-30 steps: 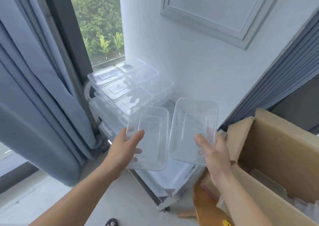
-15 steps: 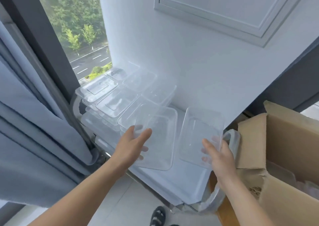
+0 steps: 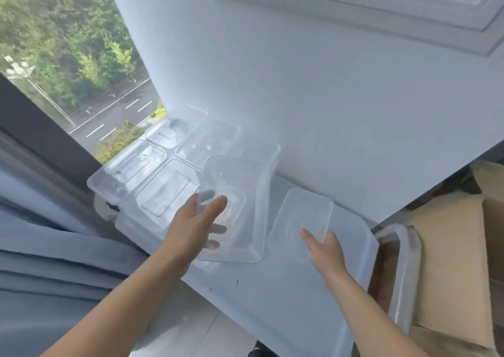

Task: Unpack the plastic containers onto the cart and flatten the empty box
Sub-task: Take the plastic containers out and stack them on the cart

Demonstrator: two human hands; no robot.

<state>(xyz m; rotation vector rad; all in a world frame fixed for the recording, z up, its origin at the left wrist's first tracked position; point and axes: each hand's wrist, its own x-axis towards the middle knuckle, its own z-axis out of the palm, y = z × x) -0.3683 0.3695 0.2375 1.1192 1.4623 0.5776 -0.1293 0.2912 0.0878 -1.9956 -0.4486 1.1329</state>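
We are gripping one clear container (image 3: pixel 240 201) in our left hand (image 3: pixel 191 231) and a second container (image 3: pixel 302 217) in our right hand (image 3: pixel 326 250), each by its near end. Both are stretching lengthwise away from the grips, over the cart top (image 3: pixel 286 299) lying just beneath.

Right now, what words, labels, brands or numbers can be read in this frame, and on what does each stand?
No readable text anywhere in this view.
Left container in the left hand and right container in the right hand: clear plastic, no label seen.
Cardboard box: plain brown, no print in view.
Cart: small dark marks on top, too small to read.
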